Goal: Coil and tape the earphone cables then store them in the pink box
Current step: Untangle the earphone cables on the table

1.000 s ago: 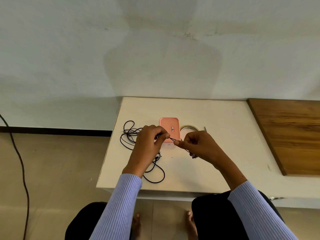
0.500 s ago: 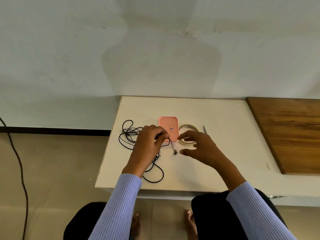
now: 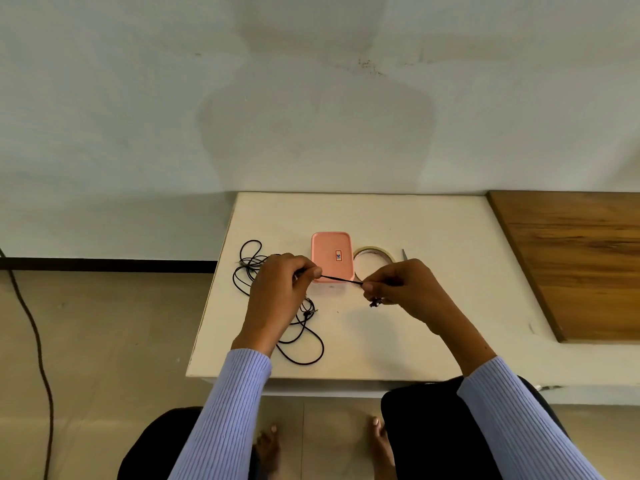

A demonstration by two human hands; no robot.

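Note:
A black earphone cable [image 3: 341, 279] is stretched taut between my two hands, just in front of the pink box [image 3: 330, 252]. My left hand [image 3: 282, 289] pinches one end of that stretch; more cable loops trail below it [image 3: 306, 355] and lie tangled at the far left [image 3: 247, 268]. My right hand [image 3: 403, 291] pinches the other end, with the earbuds or plug dangling under it [image 3: 375, 302]. The pink box lies flat on the white table [image 3: 381, 341], lid closed. A roll of clear tape [image 3: 372, 252] sits just right of the box.
A small pointed tool, perhaps scissors [image 3: 403, 253], peeks out behind my right hand. A wooden board [image 3: 571, 261] covers the table's right side. The wall is close behind the table. A dark cord [image 3: 33, 334] runs over the floor at left.
My right hand was open over the tape roll half a second ago; it has closed on the cable's free end and pulled it taut to the right. My left hand kept its grip.

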